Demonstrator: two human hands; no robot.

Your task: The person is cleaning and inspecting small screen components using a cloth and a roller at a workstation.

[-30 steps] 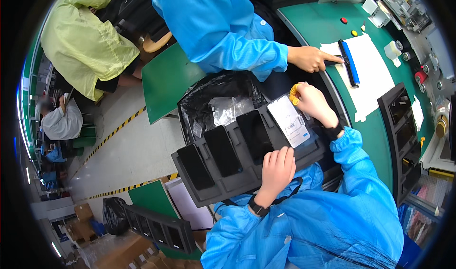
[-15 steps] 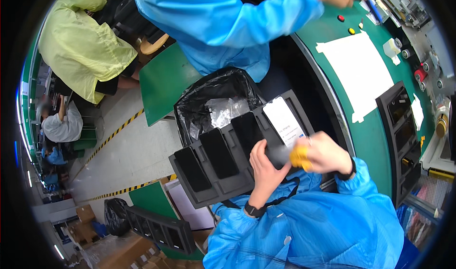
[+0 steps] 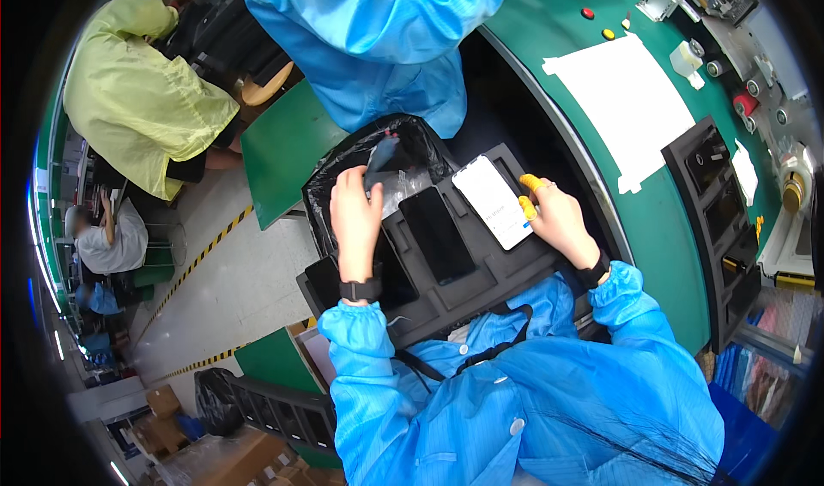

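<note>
My left hand [image 3: 354,216] is raised over the black-lined bin [image 3: 318,190], fingers apart and holding nothing. Just beyond its fingertips, a blurred, bluish clear film [image 3: 382,156] is in the bin's opening. Yellow finger cots cover the thumb and forefinger of my right hand [image 3: 558,220], which is open beside a phone with a lit white screen [image 3: 493,203]. The thumb is at that phone's right edge. This phone and a dark phone [image 3: 437,235] lie in a dark grey foam tray [image 3: 446,310]. Two more dark phones there are partly hidden by my left arm.
A co-worker in a blue smock [image 3: 378,23] stands just past the bin. To the right runs a green bench [image 3: 661,263], bearing a white sheet [image 3: 622,108] and another black tray [image 3: 708,203]. A third tray [image 3: 283,409] sits at lower left.
My left hand has moved from the tray to above the bin, and a film now shows there. My right hand has shifted up the lit phone's right side. The co-worker's arm has drawn back.
</note>
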